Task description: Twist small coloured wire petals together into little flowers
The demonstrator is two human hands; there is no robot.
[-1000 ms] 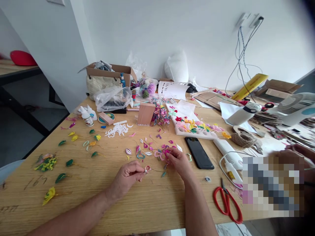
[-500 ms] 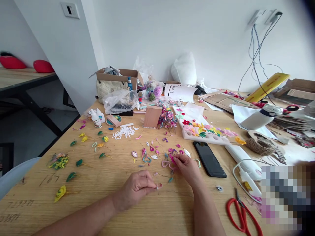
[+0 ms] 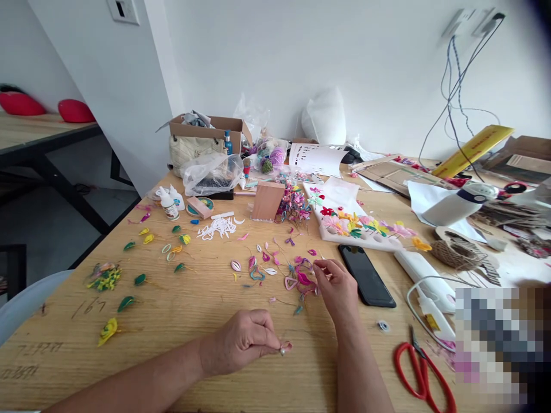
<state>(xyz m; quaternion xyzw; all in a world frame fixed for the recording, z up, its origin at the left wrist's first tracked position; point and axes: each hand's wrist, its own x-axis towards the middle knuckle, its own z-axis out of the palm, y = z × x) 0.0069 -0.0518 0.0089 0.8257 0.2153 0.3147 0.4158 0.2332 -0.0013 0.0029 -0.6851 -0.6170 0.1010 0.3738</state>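
My left hand [image 3: 243, 342] is closed in a pinch above the bare wood near me. A small pink loop with a white bead [image 3: 283, 349] sticks out from its fingertips. My right hand [image 3: 338, 287] is at the right edge of a scatter of thread-wrapped petals, thumb and index finger drawn together. Whatever lies between those fingertips is too small to make out. Beside them lie a magenta petal [image 3: 305, 279] and a pink triangular loop [image 3: 290, 283]. Farther left in the scatter are a striped oval petal [image 3: 235, 265] and a blue loop [image 3: 257, 272].
A black phone [image 3: 365, 275] lies right of my right hand, with red-handled scissors [image 3: 422, 370] nearer me. Green leaves [image 3: 127, 303] and yellow flowers [image 3: 107, 331] lie at left. Behind stand a wooden block [image 3: 267, 202] and a foam board of flowers [image 3: 365, 238].
My right hand has shifted slightly right, uncovering more of the magenta petal. My left hand, still pinching the beaded pink loop, has come a little nearer and to the right.
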